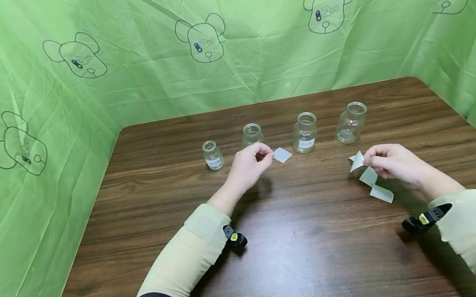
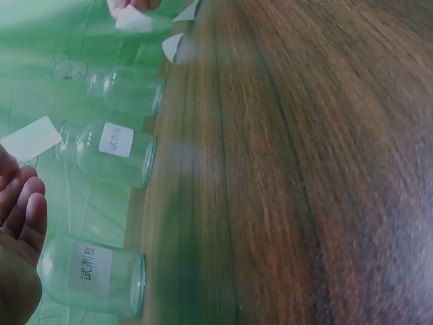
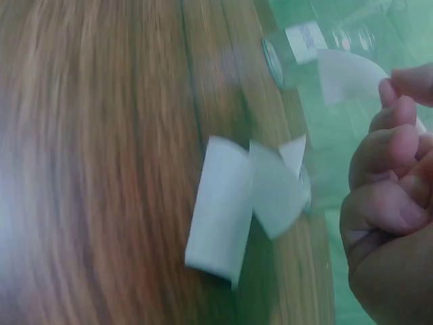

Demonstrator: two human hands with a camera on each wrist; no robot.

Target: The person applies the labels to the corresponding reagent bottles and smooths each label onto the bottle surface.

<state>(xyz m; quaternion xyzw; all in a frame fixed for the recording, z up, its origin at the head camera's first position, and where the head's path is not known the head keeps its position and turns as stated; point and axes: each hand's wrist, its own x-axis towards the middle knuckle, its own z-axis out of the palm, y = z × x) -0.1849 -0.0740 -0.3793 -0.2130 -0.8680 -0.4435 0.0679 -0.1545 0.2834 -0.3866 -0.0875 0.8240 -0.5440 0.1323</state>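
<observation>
My left hand pinches a white square label by one edge, between the second jar and the third jar. In the left wrist view this label hangs from the fingertips. On the right, my right hand pinches a curved white paper piece between thumb and fingertips, in front of the rightmost jar. That jar shows no label. Below the right hand lie a flat paper piece and a curled one.
A smaller labelled glass jar stands at the left end of the row. The open-mouthed clear jars stand toward the back of the brown wooden table. A green curtain with mouse-like drawings surrounds the table.
</observation>
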